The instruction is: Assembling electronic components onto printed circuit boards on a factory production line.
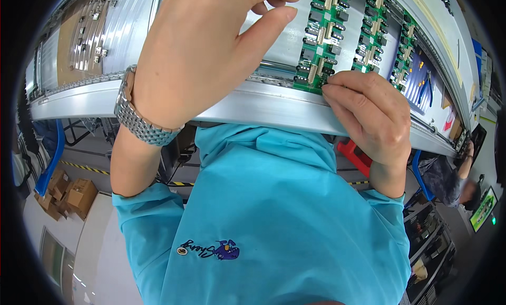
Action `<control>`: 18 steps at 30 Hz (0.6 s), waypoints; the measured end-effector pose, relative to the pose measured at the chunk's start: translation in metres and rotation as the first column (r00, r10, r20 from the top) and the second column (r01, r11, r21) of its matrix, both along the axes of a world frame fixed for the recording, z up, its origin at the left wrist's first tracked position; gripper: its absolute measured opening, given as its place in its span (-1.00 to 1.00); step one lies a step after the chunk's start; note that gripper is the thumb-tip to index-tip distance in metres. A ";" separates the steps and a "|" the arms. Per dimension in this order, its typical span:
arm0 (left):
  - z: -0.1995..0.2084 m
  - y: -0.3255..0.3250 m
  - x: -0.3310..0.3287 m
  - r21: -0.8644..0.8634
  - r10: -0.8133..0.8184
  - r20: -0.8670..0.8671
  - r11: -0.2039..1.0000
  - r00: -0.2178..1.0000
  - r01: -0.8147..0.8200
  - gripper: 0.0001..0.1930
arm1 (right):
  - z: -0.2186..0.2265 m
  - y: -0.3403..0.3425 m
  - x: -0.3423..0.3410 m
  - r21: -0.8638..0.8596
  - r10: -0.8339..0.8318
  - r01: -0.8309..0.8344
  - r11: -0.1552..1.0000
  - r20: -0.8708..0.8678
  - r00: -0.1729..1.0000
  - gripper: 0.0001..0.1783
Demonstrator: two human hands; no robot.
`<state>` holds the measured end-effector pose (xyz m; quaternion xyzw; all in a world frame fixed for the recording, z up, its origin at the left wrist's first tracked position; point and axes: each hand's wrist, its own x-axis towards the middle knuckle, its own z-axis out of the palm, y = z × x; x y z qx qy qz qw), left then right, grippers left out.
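Note:
My right hand (377,112) is closed in a pinch at the lower right corner of a green circuit board strip (320,41). Its fingertips are on a small black component (324,79) at the board's edge, mostly covered by the fingers. The board carries cream connectors, black parts and grey square parts. My left hand (226,41) hangs above the bench left of this board, its thumb apart from the bent fingers. Nothing shows between them, though the upper picture edge cuts off part of the hand. A metal watch (142,112) is on my left wrist.
Two more green board strips (371,31) (405,55) lie to the right, with blue-handled pliers (426,89) beyond. Clear plastic tubes of small parts (95,36) lie at left. A metal rail (253,107) edges the bench. Another person (448,181) sits at far right.

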<state>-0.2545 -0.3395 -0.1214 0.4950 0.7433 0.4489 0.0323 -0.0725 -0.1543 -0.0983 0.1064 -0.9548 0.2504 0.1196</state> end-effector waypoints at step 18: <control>0.023 0.003 -0.005 -0.306 0.119 0.358 0.952 0.926 -0.004 -0.78 | 0.011 0.004 -0.004 -0.014 0.018 -0.018 1.000 -0.013 1.000 -0.83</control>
